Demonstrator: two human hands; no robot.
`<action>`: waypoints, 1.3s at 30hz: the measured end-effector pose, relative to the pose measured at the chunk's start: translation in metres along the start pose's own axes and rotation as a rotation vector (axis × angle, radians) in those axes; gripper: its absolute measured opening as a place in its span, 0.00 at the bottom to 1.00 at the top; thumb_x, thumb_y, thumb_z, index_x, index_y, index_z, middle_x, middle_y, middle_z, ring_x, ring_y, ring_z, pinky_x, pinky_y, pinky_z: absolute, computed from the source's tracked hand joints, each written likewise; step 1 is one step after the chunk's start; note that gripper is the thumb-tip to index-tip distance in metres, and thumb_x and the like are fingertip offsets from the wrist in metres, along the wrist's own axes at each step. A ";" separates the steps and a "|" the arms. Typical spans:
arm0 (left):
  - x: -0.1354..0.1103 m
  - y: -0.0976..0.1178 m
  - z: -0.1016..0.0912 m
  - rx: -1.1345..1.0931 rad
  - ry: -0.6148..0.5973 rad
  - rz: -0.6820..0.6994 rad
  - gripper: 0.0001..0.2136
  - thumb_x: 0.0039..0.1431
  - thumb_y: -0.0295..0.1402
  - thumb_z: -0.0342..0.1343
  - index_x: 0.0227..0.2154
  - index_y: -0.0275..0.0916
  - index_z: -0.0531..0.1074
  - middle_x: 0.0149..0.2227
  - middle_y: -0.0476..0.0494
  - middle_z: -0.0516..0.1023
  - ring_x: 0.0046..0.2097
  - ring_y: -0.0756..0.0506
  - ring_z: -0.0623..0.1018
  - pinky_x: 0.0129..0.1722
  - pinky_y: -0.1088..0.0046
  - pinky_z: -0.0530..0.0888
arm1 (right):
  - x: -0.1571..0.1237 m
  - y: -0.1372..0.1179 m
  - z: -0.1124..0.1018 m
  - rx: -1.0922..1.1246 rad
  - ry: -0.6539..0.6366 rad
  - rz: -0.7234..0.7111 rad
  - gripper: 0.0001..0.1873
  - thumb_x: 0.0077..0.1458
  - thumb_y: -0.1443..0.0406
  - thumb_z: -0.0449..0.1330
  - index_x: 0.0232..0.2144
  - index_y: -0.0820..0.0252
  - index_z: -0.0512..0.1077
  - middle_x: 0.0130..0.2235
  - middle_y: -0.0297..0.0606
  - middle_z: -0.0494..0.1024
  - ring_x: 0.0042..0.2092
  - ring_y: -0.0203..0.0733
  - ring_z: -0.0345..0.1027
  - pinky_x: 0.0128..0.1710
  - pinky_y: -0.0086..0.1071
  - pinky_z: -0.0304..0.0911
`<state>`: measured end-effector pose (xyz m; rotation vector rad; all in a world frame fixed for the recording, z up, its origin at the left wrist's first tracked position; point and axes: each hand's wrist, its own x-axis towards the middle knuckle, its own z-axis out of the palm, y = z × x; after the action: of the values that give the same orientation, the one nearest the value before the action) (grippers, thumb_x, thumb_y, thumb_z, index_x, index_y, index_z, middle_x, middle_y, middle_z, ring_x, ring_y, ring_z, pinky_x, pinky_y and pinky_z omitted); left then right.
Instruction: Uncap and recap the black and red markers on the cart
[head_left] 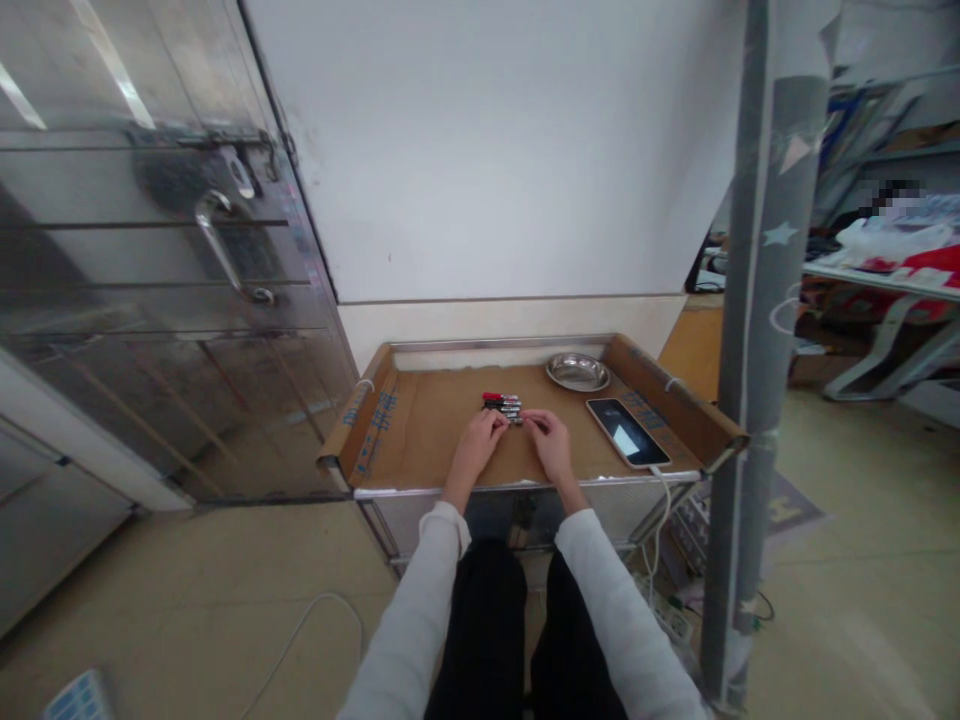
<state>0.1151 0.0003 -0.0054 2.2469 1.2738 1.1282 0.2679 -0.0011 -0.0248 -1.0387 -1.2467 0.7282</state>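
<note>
A short stack of marker pens [501, 403] lies side by side on the cardboard-lined top of a small stand. The farthest has a red cap, and the others look black and white. My left hand [478, 442] is closed at the left end of the nearest marker [515, 421], thumb and fingertips together. At its right end, my right hand [551, 440] pinches with its fingertips. The marker lies level between both hands, close against the row. My fingers hide its ends.
A round metal dish [577, 372] sits at the back right of the cardboard tray [427, 420]. Nearer lies a phone [628, 433] with a white cable [661, 515] hanging over the front edge. Raised cardboard sides flank the top. A grey wrapped pole [761, 400] stands at right, a metal door [150, 250] at left.
</note>
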 end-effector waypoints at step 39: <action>-0.001 -0.026 -0.009 -0.120 0.441 -0.525 0.10 0.54 0.24 0.47 0.29 0.39 0.73 0.35 0.45 0.78 0.40 0.46 0.76 0.45 0.69 0.69 | 0.037 0.032 -0.026 0.214 0.070 0.165 0.17 0.40 0.57 0.59 0.32 0.62 0.72 0.28 0.35 0.73 0.27 0.34 0.64 0.29 0.31 0.60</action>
<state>0.0927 0.0135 -0.0158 1.4802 1.7672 1.4688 0.3039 0.0389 -0.0394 -0.9888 -1.0075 0.9231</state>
